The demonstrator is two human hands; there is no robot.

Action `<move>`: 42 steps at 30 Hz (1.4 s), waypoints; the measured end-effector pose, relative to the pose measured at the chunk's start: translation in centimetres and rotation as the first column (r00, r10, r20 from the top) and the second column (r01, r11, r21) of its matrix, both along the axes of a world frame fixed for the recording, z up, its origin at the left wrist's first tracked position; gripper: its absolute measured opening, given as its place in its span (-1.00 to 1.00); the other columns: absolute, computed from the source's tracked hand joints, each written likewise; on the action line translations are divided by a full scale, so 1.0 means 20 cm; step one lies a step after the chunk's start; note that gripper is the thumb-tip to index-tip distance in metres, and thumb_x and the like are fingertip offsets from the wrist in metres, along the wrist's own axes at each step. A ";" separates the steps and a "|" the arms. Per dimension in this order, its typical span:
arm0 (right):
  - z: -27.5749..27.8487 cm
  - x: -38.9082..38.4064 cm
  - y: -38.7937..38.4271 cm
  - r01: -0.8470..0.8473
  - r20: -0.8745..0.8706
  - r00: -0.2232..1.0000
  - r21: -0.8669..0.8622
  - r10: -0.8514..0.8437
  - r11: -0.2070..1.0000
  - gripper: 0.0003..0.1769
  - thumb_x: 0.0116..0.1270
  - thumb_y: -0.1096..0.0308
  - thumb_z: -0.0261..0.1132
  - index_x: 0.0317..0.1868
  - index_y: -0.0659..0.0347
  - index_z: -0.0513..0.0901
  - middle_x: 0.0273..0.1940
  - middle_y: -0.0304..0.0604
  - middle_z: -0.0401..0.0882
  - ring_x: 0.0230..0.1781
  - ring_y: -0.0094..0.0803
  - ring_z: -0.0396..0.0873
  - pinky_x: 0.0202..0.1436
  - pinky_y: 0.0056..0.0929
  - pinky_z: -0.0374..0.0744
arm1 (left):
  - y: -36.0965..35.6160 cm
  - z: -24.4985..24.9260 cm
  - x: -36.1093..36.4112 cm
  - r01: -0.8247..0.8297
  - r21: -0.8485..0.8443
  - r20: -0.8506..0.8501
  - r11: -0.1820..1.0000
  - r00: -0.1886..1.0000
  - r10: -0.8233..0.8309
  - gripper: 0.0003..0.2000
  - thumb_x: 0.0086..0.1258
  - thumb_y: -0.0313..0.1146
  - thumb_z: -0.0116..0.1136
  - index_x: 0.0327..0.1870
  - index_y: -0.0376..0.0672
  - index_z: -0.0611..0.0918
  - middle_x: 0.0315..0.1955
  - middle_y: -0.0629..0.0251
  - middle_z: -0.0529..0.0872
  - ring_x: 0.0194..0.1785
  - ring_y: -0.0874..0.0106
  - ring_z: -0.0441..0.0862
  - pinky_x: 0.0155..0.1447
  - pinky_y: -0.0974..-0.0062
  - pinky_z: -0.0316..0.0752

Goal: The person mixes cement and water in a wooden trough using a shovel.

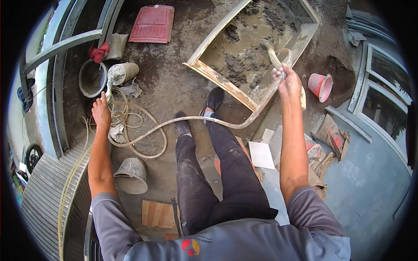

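Shirt and legs: grey shirt and dusty dark trousers filled the bottom of the view, with the shoes planted between the two hands.
Right grip: the right hand point(289, 80) was closed fully round the hose point(191, 118), fingers wrapped tight, close to its free end.
Hose end: it stuck out just beyond the right grip, over the trough point(217, 74); no water showed leaving it, though the view there was probably too coarse to be sure.
Hose run: behind the right grip it dropped to the floor, crossed before the shoes and ended in a coil point(130, 126) under the left grip.
Left grip: the left hand point(101, 112) was stretched out, fingertips at a white pipe fitting point(109, 85); whether they had closed on it could not be told.
Wet mix point(244, 56): it lay in the trough just beyond the right grip, sloppy, with dark clumps.
Progress: by my judgement the mix was wetted but not evenly worked; lumps were left to break down.
Near left grip: a basin point(91, 78) just beyond it, a grey bucket point(132, 175) beside the forearm.
Near right grip: a pink bucket point(321, 86) just outside it, a cement bag point(331, 135) nearer the camera.
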State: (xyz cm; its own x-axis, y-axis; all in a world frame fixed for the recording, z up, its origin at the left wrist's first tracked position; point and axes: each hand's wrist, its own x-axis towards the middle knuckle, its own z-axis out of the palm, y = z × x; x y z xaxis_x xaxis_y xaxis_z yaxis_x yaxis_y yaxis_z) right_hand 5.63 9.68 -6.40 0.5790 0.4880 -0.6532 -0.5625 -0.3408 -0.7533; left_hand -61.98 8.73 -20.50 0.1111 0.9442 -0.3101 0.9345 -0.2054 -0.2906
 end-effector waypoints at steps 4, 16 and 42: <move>0.14 -0.41 0.03 -0.085 -0.083 0.993 0.054 0.090 0.995 -0.89 0.54 0.54 0.14 -0.02 0.42 0.47 -0.37 -0.19 0.46 -0.38 -0.40 0.50 -0.13 -0.27 0.73 | -0.15 0.34 0.50 -0.159 0.028 0.462 0.987 0.877 0.128 -0.38 0.45 -0.29 0.22 0.53 -0.18 0.39 0.34 -0.12 0.56 0.08 -0.01 0.67 0.20 0.10 0.55; 0.56 -2.30 -0.16 -0.789 0.212 0.604 0.027 0.768 0.614 -0.46 0.41 0.14 0.22 0.24 0.38 0.47 -0.06 0.26 0.71 -0.05 0.08 0.70 0.10 -0.03 0.61 | -0.97 1.07 0.50 -0.501 -0.661 0.745 0.559 -0.347 0.570 -0.69 0.64 -0.22 0.10 0.13 -0.29 0.45 -0.46 0.35 0.47 -0.49 0.48 0.55 -0.32 0.40 0.66; -0.01 0.56 -0.31 -0.351 0.439 0.562 -0.641 0.702 0.682 -0.47 0.40 -0.04 0.19 -0.03 0.34 0.70 0.01 0.28 0.70 0.07 0.18 0.66 0.16 -0.03 0.57 | -0.46 1.15 1.55 -0.137 -0.666 0.711 0.734 0.183 0.679 -0.51 0.57 -0.18 0.22 0.35 -0.35 0.54 0.06 0.17 0.75 -0.02 0.45 0.71 -0.02 0.52 0.56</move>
State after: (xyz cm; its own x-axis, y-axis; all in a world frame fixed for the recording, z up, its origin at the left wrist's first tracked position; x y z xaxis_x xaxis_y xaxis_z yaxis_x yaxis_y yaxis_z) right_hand 16.80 3.53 -6.58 0.6432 0.6043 -0.4701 0.3680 -0.7825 -0.5023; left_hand -31.03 -0.49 2.41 0.1928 0.7606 -0.6200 0.4817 0.4771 0.7351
